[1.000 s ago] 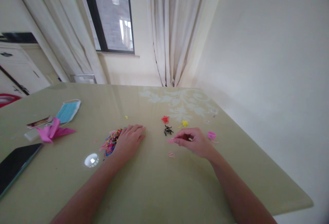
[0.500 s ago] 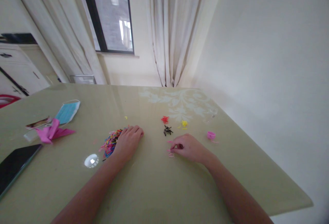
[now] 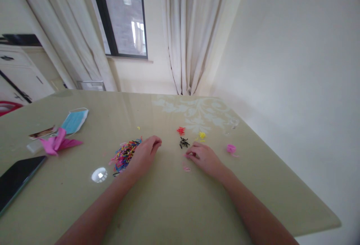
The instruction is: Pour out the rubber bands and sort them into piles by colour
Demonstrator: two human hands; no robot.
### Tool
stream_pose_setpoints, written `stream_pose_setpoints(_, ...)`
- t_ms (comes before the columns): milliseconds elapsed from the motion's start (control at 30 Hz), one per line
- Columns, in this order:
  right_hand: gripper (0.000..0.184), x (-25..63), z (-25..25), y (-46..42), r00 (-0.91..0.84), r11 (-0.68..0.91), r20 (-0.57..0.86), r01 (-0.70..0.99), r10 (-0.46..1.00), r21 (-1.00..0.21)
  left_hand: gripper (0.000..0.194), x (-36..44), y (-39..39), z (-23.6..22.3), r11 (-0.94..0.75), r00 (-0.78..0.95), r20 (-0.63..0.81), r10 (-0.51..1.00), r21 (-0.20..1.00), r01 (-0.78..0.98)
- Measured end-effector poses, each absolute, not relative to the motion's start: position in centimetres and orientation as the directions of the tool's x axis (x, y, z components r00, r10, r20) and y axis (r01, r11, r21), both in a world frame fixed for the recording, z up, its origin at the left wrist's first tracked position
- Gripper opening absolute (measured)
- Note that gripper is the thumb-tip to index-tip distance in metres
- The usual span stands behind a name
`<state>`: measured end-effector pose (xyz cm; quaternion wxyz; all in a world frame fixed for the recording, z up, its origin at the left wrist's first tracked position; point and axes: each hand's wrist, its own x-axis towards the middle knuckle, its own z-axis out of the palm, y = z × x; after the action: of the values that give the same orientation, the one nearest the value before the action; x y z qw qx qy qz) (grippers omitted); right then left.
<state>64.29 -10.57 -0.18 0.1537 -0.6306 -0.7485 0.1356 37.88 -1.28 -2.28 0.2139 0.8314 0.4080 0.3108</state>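
1. The left hand (image 3: 144,155) lies against the right side of the mixed pile (image 3: 125,156), covering part of it; its fingers are bent and drawn together (whether anything is pinched in them, I cannot tell).
2. The right hand (image 3: 204,159) is low over the table (image 3: 168,211), thumb and forefinger nearly meeting at the pink bands (image 3: 186,169); a grasp cannot be made out at those tips.
3. The pink bands lie just beside the right fingertips, some of them toward the near edge from the hand.
4. Toward the far edge from that hand are three small heaps: black (image 3: 184,142) nearest, red (image 3: 181,130) just beyond it, and yellow (image 3: 202,135) on the side of the right edge.
5. A pink ring (image 3: 231,148) with a loose tail sits between the right hand and the table's right edge.
6. Left of the pile, well apart, are a pink paper bird (image 3: 58,144) and a dark phone (image 3: 21,179); a blue mask (image 3: 75,121) lies beyond the bird, toward the far left corner.
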Motion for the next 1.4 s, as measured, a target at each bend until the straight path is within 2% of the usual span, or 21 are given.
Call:
stream_pose_setpoints(100,0.012,63.9,-0.3,-10.7,-0.168,0.17,0.035,0.921,0.985,-0.351,0.015,38.3,-1.6,-2.2,-0.496,0.431,0.319,0.844,0.769,0.403)
stream_pose_setpoints(167,0.011,63.7,-0.3,-10.7,-0.159,0.163,0.037,0.933,0.987,-0.32,0.017,38.6,-1.8,-2.1,-0.442,0.416,0.293,0.861,0.835,0.327)
stream_pose_setpoints(233,0.01,63.7,-0.1,-10.8,-0.154,0.165,0.059,0.924,0.986,-0.346,0.02,38.8,-2.0,-2.1,-0.391,0.407,0.272,0.872,0.887,0.246)
stream_pose_setpoints(400,0.014,63.7,0.4,-11.1,-0.216,0.228,0.086,0.818,0.973,-0.527,0.025,39.2,-2.4,-1.9,-0.311,0.429,0.247,0.869,0.947,0.084)
stream_pose_setpoints(600,0.017,63.7,0.6,-11.2,-0.322,0.298,0.069,0.75,0.944,-0.591,0.027,39.4,-2.7,-2.0,-0.249,0.446,0.215,0.869,0.968,0.02)
stream_pose_setpoints(700,0.02,63.9,0.6,-11.0,-0.278,0.297,0.125,0.756,0.953,-0.584,0.022,39.4,-2.7,-1.9,-0.282,0.44,0.25,0.862,0.96,0.006)
stream_pose_setpoints(867,0.02,63.8,0.6,-10.7,-0.195,0.262,0.177,0.777,0.965,-0.572,0.013,39.2,-3.2,-0.9,-0.446,0.391,0.414,0.822,0.895,-0.01)
stream_pose_setpoints(967,0.02,63.7,0.5,-10.6,-0.172,0.251,0.192,0.794,0.966,-0.554,0.017,39.4,-3.8,0.1,-0.513,0.325,0.493,0.807,0.858,-0.027)
stream_pose_setpoints(1100,0.021,64.1,0.3,-10.4,-0.125,0.242,0.245,0.81,0.961,-0.535,0.025,39.8,-4.8,1.9,-0.533,0.225,0.526,0.82,0.845,-0.032)
stream_pose_setpoints(1167,0.023,64.5,0.1,-10.2,-0.083,0.233,0.286,0.805,0.955,-0.546,0.023,40.1,-5.2,2.8,-0.557,0.23,0.546,0.806,0.83,-0.023)
stream_pose_setpoints(1267,0.026,65.1,-0.2,-9.7,0.062,0.171,0.347,0.782,0.936,-0.6,0.015,41.1,-5.3,4.0,-0.625,0.308,0.586,0.749,0.78,0.035)
stream_pose_setpoints(1400,0.03,66.4,-0.3,-9.0,0.414,0.038,0.394,0.649,0.821,-0.76,0.012,44.5,-3.9,4.1,-0.705,0.429,0.606,0.67,0.7,0.112)
